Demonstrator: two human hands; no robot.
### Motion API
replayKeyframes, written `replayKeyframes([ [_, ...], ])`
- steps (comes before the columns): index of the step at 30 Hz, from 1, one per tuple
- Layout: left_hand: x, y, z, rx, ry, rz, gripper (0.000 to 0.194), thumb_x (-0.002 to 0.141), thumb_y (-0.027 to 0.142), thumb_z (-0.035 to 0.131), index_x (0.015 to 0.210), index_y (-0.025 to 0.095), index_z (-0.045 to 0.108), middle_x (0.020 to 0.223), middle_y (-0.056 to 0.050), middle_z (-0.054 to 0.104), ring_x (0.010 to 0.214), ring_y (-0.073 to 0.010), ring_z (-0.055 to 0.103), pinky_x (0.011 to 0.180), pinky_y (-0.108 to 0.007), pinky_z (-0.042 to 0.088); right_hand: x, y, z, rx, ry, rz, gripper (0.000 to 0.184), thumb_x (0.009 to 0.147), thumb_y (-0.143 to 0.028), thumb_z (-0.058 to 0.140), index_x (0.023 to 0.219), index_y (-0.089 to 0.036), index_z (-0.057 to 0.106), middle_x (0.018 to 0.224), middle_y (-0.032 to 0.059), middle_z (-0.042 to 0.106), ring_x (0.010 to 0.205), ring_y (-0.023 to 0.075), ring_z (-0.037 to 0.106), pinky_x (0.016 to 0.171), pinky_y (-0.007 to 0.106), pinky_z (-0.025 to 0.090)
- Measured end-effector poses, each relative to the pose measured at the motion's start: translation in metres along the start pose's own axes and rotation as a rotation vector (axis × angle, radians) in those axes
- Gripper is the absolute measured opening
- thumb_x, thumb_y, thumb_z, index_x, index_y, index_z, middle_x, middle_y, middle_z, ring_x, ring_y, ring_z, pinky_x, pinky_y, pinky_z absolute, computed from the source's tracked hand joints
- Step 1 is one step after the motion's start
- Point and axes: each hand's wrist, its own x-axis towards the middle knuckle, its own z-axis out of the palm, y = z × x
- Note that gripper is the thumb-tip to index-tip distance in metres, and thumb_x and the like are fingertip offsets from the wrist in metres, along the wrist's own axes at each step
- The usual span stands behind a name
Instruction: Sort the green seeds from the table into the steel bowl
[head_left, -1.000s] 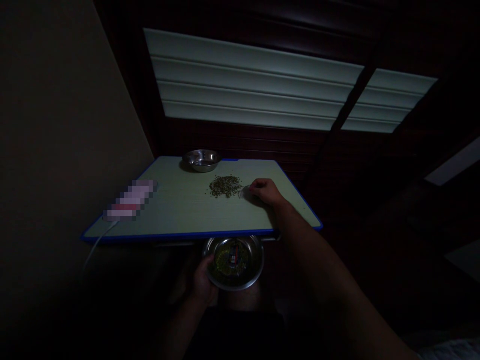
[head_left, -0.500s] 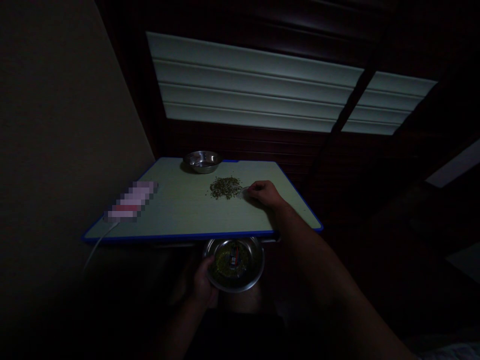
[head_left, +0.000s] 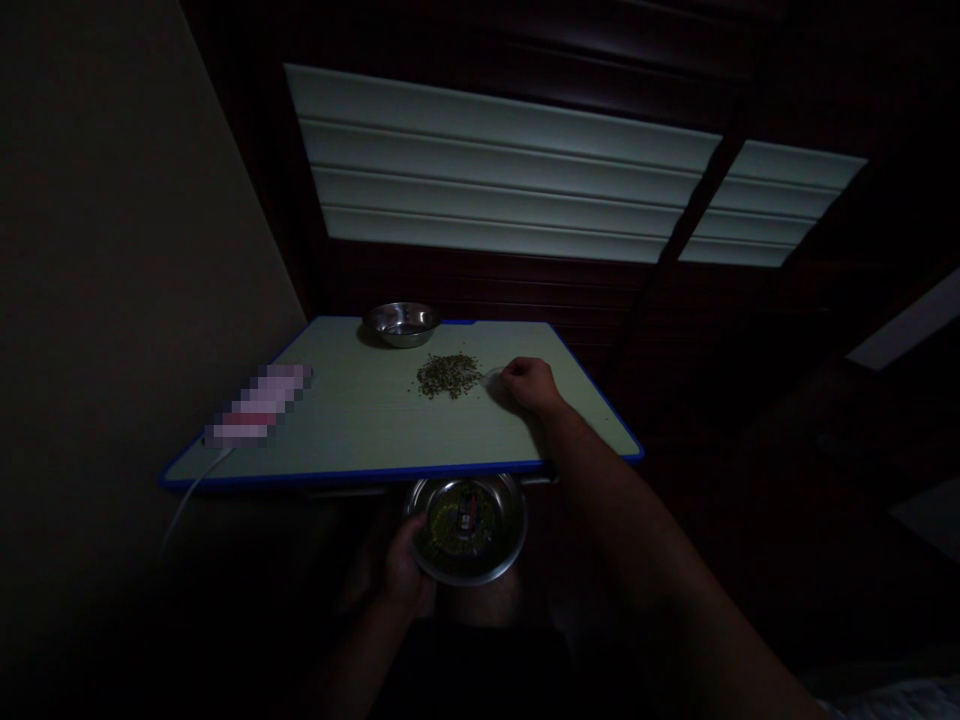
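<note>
In the head view my right hand (head_left: pixel 529 383) is closed on a small clear, flat plastic piece (head_left: pixel 492 378), its exact kind too dim to tell. This piece lies at the right edge of a loose pile of small greenish-brown grains (head_left: pixel 448 375) on the table (head_left: pixel 352 420). Below the table's front edge, my left hand (head_left: pixel 407 565) grips the left rim of a steel bowl (head_left: pixel 480 577). Inside that bowl are greenish grains and a dark label with a red and white patch (head_left: pixel 469 512).
A second steel bowl (head_left: pixel 403 325) stands at the table's back left. On the left side lies a blurred pink object (head_left: pixel 259 405) with a white cable (head_left: pixel 187 500) hanging over the edge. Behind the table is a dark panel with pale slats (head_left: pixel 487 180).
My right hand has shifted slightly right, drawing the clear piece a little away from the pile. My left hand and its bowl stay in nearly the same place.
</note>
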Motion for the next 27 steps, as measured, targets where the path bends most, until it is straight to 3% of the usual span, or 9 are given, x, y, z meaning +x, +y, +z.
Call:
replayKeyframes([
  [10,-0.0038,0.0000,0.0035,-0.012,0.020,-0.009,0.015,0.071,0.019,0.061,0.076,0.014,0.074,0.070,-0.009,0.076,0.082,-0.0291,0.074,0.081,-0.039,0.060,0.0017,0.0060,0.0059,0.125,-0.032,-0.171,0.014,0.070,-0.024,0.059,0.075,-0.017,0.069,0.073,0.0017,0.070,0.070,0.0151,0.060,0.072,0.027,0.046],
  [14,-0.0015,-0.0006,0.0013,-0.006,-0.012,0.000,0.018,0.069,0.020,0.062,0.081,0.014,0.074,0.074,-0.010,0.077,0.090,-0.0321,0.074,0.084,-0.043,0.059,0.0020,0.0067,0.0057,0.100,-0.052,-0.184,0.016,0.071,-0.026,0.059,0.078,-0.017,0.071,0.073,0.0018,0.070,0.070,0.0154,0.060,0.070,0.027,0.045],
  [20,-0.0011,0.0003,0.0021,-0.001,0.016,-0.016,0.014,0.069,0.020,0.061,0.072,0.013,0.073,0.070,-0.010,0.076,0.077,-0.0285,0.074,0.078,-0.039,0.060,0.0019,0.0063,0.0047,0.102,-0.052,-0.185,0.015,0.071,-0.026,0.059,0.075,-0.016,0.070,0.070,0.0009,0.068,0.068,0.0150,0.059,0.069,0.026,0.045],
  [27,0.0001,-0.0014,0.0013,-0.013,-0.006,-0.024,0.016,0.070,0.021,0.061,0.075,0.013,0.075,0.073,-0.011,0.077,0.083,-0.0298,0.075,0.082,-0.040,0.060,0.0020,0.0055,0.0040,0.088,-0.061,-0.193,0.015,0.071,-0.026,0.060,0.076,-0.017,0.071,0.071,0.0014,0.069,0.068,0.0148,0.059,0.070,0.027,0.045],
])
